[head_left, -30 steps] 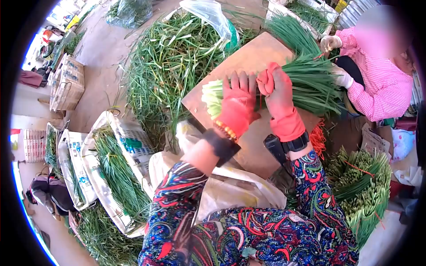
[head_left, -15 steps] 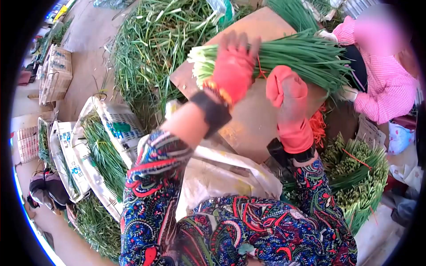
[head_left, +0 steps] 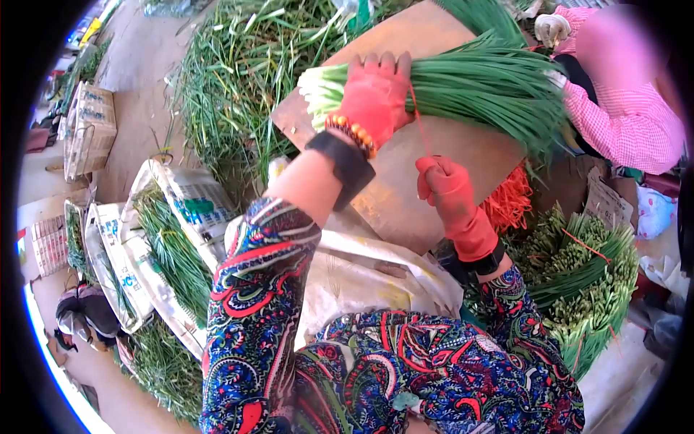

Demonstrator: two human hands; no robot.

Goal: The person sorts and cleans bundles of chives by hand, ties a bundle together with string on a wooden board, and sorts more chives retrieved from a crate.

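Observation:
A bundle of garlic chives (head_left: 470, 79) lies across a brown board (head_left: 463, 145), white stem ends to the left and green leaves to the right. My left hand (head_left: 377, 90), in an orange-red glove, is wrapped over the bundle near the stem ends. A thin red string (head_left: 420, 119) runs taut from the bundle beside that hand down to my right hand (head_left: 447, 189). That hand, gloved alike, is closed in a fist on the string, nearer to me and apart from the chives. How the string passes under the bundle is hidden.
Loose red strings (head_left: 512, 199) lie by the board's right edge. Tied chives (head_left: 593, 289) stand at the lower right. A heap of loose greens (head_left: 246, 87) spreads at the upper left, above white crates (head_left: 195, 195). A person in pink checks (head_left: 614, 126) sits across.
My right hand has moved toward me and slightly left, stretching the red string. My left hand has settled on the bundle. The other person's hands have drawn back from the leaf ends.

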